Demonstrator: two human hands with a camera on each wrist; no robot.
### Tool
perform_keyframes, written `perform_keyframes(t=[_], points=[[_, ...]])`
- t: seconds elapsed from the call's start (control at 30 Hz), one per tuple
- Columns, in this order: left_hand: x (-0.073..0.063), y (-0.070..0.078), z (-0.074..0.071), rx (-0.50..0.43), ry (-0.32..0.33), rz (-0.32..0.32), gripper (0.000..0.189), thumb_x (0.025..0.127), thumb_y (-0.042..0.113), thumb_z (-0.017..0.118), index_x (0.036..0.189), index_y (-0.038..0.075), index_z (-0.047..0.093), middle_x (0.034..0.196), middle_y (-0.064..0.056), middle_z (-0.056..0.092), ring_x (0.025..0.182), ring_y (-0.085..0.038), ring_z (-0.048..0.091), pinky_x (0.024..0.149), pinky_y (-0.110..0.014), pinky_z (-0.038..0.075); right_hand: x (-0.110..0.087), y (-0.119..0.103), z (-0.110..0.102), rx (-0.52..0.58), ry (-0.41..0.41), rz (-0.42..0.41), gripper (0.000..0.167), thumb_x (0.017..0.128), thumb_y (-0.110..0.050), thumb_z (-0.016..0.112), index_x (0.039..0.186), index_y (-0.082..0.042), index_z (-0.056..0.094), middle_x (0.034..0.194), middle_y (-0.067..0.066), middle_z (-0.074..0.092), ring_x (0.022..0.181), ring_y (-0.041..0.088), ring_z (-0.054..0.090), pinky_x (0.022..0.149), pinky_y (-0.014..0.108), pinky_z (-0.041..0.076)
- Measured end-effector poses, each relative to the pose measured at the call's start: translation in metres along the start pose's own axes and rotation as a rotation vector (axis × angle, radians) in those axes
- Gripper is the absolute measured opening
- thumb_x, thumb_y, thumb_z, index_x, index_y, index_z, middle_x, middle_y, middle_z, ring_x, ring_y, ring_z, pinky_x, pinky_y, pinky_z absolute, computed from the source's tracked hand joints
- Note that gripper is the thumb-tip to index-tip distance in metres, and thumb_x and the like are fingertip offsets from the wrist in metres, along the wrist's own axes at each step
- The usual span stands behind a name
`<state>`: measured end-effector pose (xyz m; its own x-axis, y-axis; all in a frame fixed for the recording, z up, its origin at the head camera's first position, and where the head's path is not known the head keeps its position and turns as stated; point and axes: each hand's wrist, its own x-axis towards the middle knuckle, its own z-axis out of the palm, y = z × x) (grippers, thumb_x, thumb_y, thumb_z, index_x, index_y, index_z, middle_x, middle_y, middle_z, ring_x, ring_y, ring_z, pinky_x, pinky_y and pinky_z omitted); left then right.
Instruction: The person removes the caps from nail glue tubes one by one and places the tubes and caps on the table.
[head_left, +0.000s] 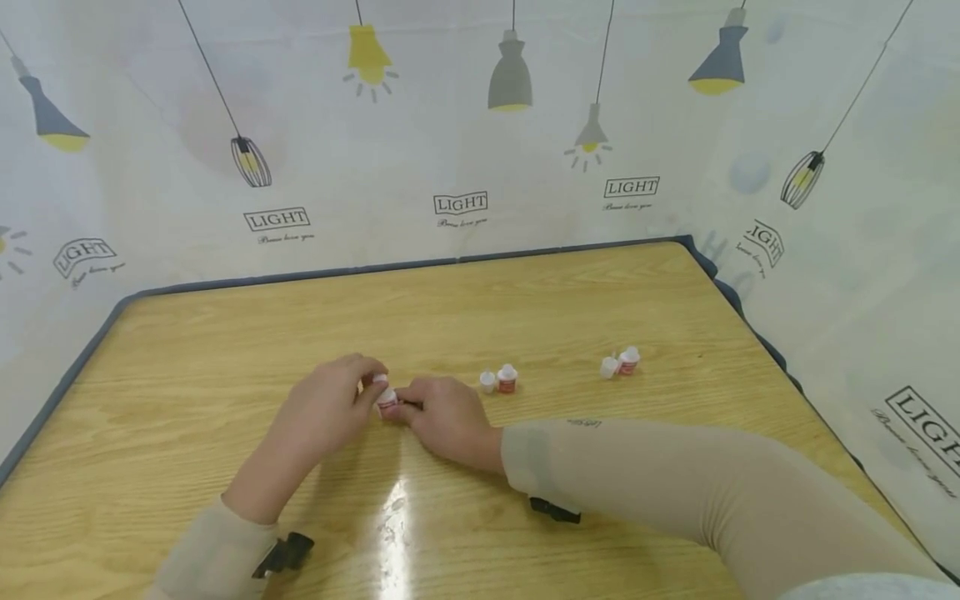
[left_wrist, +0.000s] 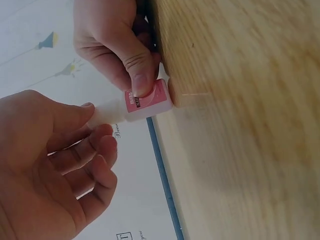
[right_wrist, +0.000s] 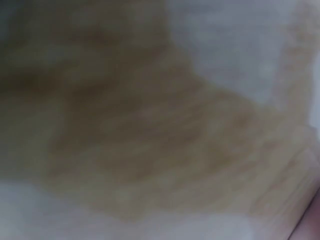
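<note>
A small white bottle with a pink label (left_wrist: 147, 104) is held between both hands, just above the wooden table. My left hand (head_left: 327, 410) pinches its white top (left_wrist: 107, 114) with thumb and forefinger, the other fingers loosely curled. My right hand (head_left: 452, 422) grips the labelled body from the other side, its thumb pressed on the label. To the right of the hands stands a second small bottle (head_left: 507, 382) with a separate white cap (head_left: 487, 382) beside it. The right wrist view is blurred and shows little beyond the wood grain and some skin at the corner.
Farther right on the wooden table (head_left: 450, 321) stands a third small bottle (head_left: 629, 362), with another white cap (head_left: 608, 367) close beside it. A light curtain printed with lamps (head_left: 397, 150) hangs behind the table's dark edge.
</note>
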<state>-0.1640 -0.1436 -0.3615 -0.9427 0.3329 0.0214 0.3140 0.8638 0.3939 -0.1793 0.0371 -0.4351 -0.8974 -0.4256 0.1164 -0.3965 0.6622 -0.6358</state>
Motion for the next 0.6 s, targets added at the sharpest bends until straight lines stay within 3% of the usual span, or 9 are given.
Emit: perform_keyframes(t=[0.2,0.37,0.6], points=[[0.0014,0.0018,-0.0006,-0.063,0.046,-0.033,0.018,0.106,0.017,0.067,0.112,0.005,0.078,0.105,-0.010,0.080,0.082,-0.018,0.069,0.075,-0.041,0.059,0.0007,0.0002,0.0021,-0.002,0.013,0.011,0.026,0.099,-0.045,0.072,0.120,-0.032,0.082,0.083,-0.012,0.074,0.069,-0.002,0.055,0.065,0.018,0.044],[0.0022,0.0046,0.0000,-0.060,0.082,-0.055,0.016,0.104,0.019,0.070,0.105,0.006,0.080,0.099,-0.009,0.081,0.080,-0.017,0.070,0.073,-0.040,0.059,0.0000,-0.0017,0.0025,-0.011,0.024,-0.006,0.027,0.100,-0.044,0.072,0.120,-0.029,0.083,0.077,-0.011,0.067,0.065,0.002,0.050,0.061,0.019,0.040],[0.0008,0.0030,0.0005,-0.058,0.110,-0.089,0.024,0.102,0.029,0.074,0.097,0.006,0.077,0.081,-0.005,0.073,0.063,-0.015,0.054,0.059,-0.031,0.045,-0.0017,-0.0023,0.0021,-0.053,0.049,-0.020,0.027,0.100,-0.042,0.072,0.120,-0.026,0.083,0.073,-0.011,0.060,0.061,0.001,0.045,0.056,0.018,0.036]])
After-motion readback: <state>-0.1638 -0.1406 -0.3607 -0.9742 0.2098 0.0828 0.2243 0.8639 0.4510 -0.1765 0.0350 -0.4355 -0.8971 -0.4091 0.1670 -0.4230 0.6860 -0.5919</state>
